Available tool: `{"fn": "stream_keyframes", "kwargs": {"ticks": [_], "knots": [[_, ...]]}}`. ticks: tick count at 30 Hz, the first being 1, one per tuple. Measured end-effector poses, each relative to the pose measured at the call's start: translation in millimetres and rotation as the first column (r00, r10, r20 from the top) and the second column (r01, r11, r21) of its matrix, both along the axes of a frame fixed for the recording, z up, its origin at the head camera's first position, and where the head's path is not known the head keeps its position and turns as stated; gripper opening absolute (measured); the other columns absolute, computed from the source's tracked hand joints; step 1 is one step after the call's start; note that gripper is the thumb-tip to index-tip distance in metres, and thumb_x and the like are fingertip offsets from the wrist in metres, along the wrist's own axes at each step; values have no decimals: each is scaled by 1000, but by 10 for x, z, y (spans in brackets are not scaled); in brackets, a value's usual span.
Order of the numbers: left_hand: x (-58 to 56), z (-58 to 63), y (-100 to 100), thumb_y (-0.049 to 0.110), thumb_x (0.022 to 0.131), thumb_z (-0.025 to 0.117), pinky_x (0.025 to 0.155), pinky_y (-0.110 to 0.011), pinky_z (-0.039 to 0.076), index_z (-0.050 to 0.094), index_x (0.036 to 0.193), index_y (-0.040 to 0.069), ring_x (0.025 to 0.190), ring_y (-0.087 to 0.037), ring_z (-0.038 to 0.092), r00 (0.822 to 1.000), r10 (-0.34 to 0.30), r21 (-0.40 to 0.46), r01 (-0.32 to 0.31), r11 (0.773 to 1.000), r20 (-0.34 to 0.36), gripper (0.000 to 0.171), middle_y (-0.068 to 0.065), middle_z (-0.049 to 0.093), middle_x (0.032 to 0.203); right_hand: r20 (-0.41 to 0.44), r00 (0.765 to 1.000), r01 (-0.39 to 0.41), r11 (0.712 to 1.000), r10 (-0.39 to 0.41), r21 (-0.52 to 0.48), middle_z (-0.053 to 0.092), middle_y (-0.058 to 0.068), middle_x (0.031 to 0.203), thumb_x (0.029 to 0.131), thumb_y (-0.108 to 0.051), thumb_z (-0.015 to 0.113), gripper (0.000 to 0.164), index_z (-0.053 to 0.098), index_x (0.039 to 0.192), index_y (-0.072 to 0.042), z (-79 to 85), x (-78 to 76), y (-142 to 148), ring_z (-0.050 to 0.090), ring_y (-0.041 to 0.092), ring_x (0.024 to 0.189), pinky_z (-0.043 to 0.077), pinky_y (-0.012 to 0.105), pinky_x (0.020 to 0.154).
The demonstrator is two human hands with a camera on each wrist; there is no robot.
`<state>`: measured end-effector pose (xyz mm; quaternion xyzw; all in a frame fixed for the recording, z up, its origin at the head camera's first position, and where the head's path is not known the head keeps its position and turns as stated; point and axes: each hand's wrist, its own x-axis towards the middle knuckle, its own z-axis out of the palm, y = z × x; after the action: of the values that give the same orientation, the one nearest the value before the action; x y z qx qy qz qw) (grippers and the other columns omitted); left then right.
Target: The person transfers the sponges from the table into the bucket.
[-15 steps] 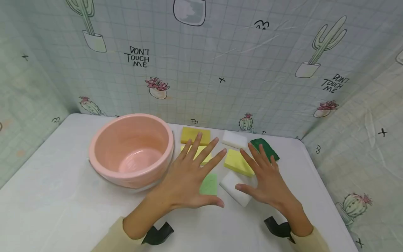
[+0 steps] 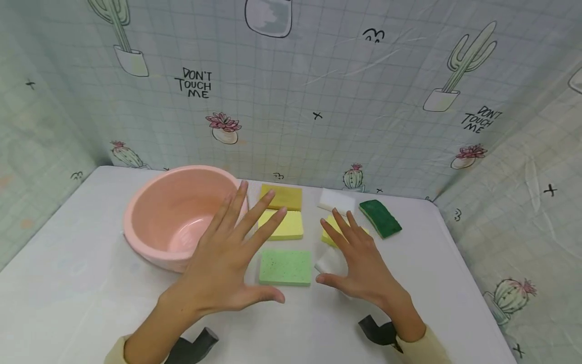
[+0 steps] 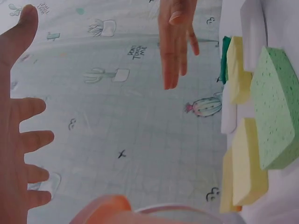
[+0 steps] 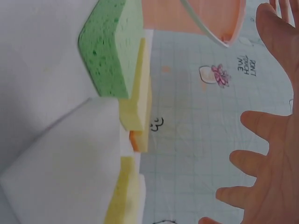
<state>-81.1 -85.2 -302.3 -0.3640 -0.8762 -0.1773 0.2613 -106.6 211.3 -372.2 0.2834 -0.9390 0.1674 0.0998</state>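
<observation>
My left hand (image 2: 223, 258) hovers with spread fingers, covering part of the pink bowl (image 2: 156, 258) in the head view. To the right, my right hand (image 2: 364, 263) is also spread in the air, over a white sponge (image 2: 328, 261) and a yellow sponge (image 2: 328, 236) that it partly hides. Neither hand holds anything. Between the hands lies a green speckled sponge (image 2: 285, 268). Behind it are a pale yellow sponge (image 2: 287, 226) and a darker yellow sponge (image 2: 288, 197). A second white sponge (image 2: 336, 199) and a dark green scouring pad (image 2: 380, 218) lie at the back right.
Everything stands on a white table (image 2: 68, 303). A cactus-print cloth (image 2: 282, 101) hangs behind it and along both sides. Dark curved pieces, one (image 2: 378, 331) by the right wrist, sit at both wrists.
Both hands have moved left, the left one further. The green sponge and the pale yellow one now show more fully, as does the dark green pad. The hands remain spread.
</observation>
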Motion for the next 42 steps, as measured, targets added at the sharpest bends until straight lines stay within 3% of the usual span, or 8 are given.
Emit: {"fn": "stream_keyframes", "kwargs": {"ticks": [10, 16, 23, 30, 35, 39, 42], "knots": [[14, -2, -365, 89, 73, 30, 110, -58, 11, 29, 151, 19, 141, -43, 9, 994, 92, 35, -90, 995, -62, 105, -8, 23, 156, -4, 988, -156, 981, 157, -111, 14, 1, 159, 78, -77, 49, 96, 26, 152, -21, -138, -47, -247, 11, 32, 144, 27, 64, 101], [-1, -14, -558, 86, 75, 33, 107, -64, 12, 29, 151, 18, 140, -46, 13, 991, 101, 95, -93, 991, -89, 102, -9, 27, 155, 13, 981, -189, 975, 192, -120, 17, 0, 158, 79, -78, 48, 95, 26, 152, -22, -230, -74, -371, 20, 29, 142, 34, 61, 98], [-19, -10, -761, 84, 78, 35, 106, -67, 12, 35, 149, 17, 140, -46, 14, 980, 147, 156, -126, 980, -131, 97, -9, 32, 153, 62, 976, -200, 974, 208, -106, 24, 1, 156, 78, -75, 53, 92, 29, 151, -25, -384, -130, -457, 27, 24, 139, 32, 58, 101], [-39, -56, -978, 84, 79, 32, 105, -68, 8, 30, 151, 27, 139, -49, 11, 969, 231, 190, -212, 959, -86, 92, -6, 31, 153, 46, 973, -224, 972, 228, -78, 33, 5, 151, 76, -65, 66, 92, 33, 150, -21, -470, -190, -480, 38, 22, 129, 36, 52, 100], [-78, -101, -1153, 82, 79, 34, 104, -70, 7, 33, 150, 27, 138, -51, 13, 959, 271, 215, -248, 945, -85, 90, -7, 32, 153, 46, 968, -242, 965, 248, -96, 43, 3, 144, 76, -63, 67, 85, 42, 145, -20, -515, -241, -469, 41, 19, 124, 39, 46, 98], [-172, -192, -1330, 82, 79, 36, 104, -70, 5, 38, 148, 24, 138, -50, 13, 951, 301, 213, -281, 936, -69, 90, -8, 34, 152, 90, 957, -260, 953, 275, -155, 45, -4, 141, 78, -62, 66, 81, 44, 143, -19, -557, -276, -418, 41, 15, 121, 40, 41, 96], [-270, -287, -1432, 82, 79, 37, 103, -71, 3, 39, 147, 22, 140, -46, 11, 954, 300, 219, -290, 932, -16, 91, -9, 34, 151, 130, 951, -253, 947, 281, -197, 47, -8, 139, 79, -59, 68, 78, 45, 143, -21, -588, -272, -371, 42, 12, 118, 41, 39, 94]]}}
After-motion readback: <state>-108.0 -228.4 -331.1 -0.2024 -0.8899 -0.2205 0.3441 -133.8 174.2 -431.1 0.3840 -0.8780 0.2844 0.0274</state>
